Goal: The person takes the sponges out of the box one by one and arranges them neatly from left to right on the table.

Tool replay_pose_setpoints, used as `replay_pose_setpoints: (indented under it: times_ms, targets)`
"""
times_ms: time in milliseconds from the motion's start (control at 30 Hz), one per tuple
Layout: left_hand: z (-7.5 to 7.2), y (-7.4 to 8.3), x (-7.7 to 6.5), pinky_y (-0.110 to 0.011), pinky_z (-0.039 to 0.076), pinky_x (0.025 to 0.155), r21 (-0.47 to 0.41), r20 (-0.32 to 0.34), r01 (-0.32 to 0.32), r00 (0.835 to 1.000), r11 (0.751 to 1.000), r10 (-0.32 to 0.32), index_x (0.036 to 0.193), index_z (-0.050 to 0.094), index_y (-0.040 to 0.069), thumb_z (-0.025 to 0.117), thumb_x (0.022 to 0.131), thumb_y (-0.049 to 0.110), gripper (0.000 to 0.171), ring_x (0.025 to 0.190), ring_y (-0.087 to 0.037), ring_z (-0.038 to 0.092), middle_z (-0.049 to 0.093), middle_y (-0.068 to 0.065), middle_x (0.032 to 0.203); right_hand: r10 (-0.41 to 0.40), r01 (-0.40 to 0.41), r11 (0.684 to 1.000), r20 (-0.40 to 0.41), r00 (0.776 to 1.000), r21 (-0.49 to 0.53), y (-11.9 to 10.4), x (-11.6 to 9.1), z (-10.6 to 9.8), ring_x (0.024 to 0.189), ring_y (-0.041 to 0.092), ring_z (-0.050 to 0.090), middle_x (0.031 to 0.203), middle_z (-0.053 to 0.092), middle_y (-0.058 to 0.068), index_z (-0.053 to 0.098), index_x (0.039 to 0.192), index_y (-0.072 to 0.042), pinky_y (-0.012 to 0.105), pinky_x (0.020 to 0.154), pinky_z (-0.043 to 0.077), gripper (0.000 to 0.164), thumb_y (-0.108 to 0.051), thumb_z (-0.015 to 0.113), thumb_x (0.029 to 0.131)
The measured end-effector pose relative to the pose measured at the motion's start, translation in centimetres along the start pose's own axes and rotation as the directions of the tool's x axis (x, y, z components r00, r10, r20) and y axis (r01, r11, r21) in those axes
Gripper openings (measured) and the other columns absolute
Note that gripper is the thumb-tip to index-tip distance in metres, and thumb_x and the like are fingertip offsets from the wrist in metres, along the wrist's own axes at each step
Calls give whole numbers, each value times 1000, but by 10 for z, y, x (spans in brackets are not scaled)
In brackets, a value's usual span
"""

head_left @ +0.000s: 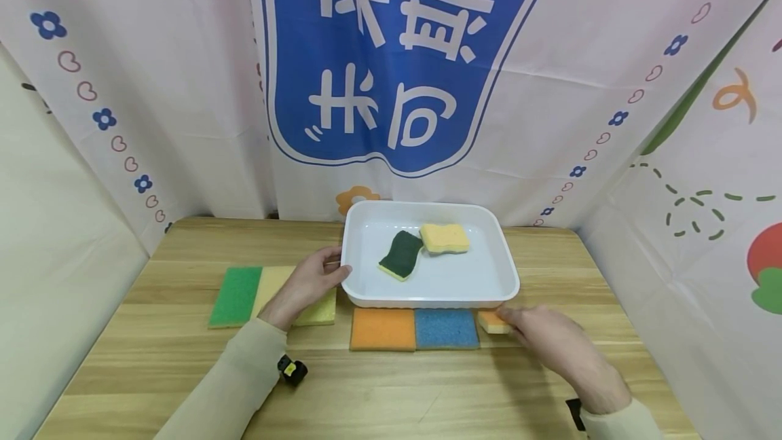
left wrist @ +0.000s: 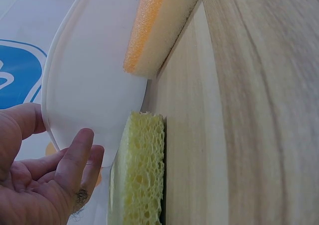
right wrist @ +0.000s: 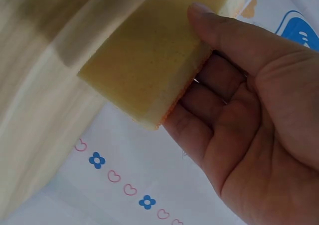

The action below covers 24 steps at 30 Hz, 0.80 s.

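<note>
My left hand [head_left: 310, 285] grips the left rim of a white tray [head_left: 427, 295]; in the left wrist view its thumb and fingers lie on either side of the tray's edge. Inside the tray are a dark green wavy sponge [head_left: 401, 254] and a pale yellow sponge [head_left: 444, 238]. At the tray's front right corner my right hand [head_left: 552, 341] pinches an orange-and-cream sponge [head_left: 492, 323]. The right wrist view shows this sponge's cream face [right wrist: 144, 55], with the thumb on that face and the fingers on the orange side. Part of the sponge is hidden in the head view.
An orange sponge [head_left: 383, 330] and a blue sponge [head_left: 447, 328] lie side by side before the tray. Left of it are a green sponge [head_left: 235, 296] and yellow ones [head_left: 318, 309], partly behind my left arm. A printed cloth [head_left: 201, 87] hangs behind the wooden table [head_left: 379, 399].
</note>
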<state>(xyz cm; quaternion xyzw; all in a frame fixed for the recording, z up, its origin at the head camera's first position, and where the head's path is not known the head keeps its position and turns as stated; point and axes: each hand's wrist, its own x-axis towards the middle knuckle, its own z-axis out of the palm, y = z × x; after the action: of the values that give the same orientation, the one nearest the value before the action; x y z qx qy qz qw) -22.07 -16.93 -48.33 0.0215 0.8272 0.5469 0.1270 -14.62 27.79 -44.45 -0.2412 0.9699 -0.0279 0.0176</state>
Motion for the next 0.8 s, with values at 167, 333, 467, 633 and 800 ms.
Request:
replay_pose_setpoints:
  times_ms: [167,333,467,633,800]
  targets:
    - [0,0,0,-58,60,129,-3,1,1,1000,1000,-1,174,44,-8,66,121,20,65,162,-52,60,53,-36,176,-5,5,1000,17,1000,3,2,2,6,85,17,83,113,91,2,86,134,-16,41,70,70,29,-10,86,105]
    - [0,0,0,-58,60,129,-4,-2,9,1000,1000,-9,175,44,-7,66,121,21,65,162,-52,59,53,-35,176,15,-16,999,41,999,36,2,3,8,99,27,88,126,91,6,86,138,-12,48,82,74,36,-11,90,102]
    - [0,0,0,-58,59,130,-3,-5,16,1000,1000,-16,175,45,-6,66,121,21,64,162,-52,60,54,-35,176,20,-23,999,62,998,48,1,4,9,119,34,87,134,89,8,86,137,-9,54,100,74,38,-13,93,99]
    - [1,1,1,-58,59,130,-2,-4,19,1000,1000,-19,175,44,-6,67,121,21,64,162,-52,60,53,-34,176,35,-44,996,102,994,81,0,5,10,129,38,84,139,87,13,85,137,-4,56,109,71,42,-12,95,97]
    - [1,1,1,-58,59,130,-1,-4,23,1000,1000,-23,175,45,-6,67,121,21,64,162,-52,60,54,-34,176,44,-60,993,155,987,102,1,6,8,131,41,82,143,84,16,84,140,-3,57,111,70,46,-11,95,96]
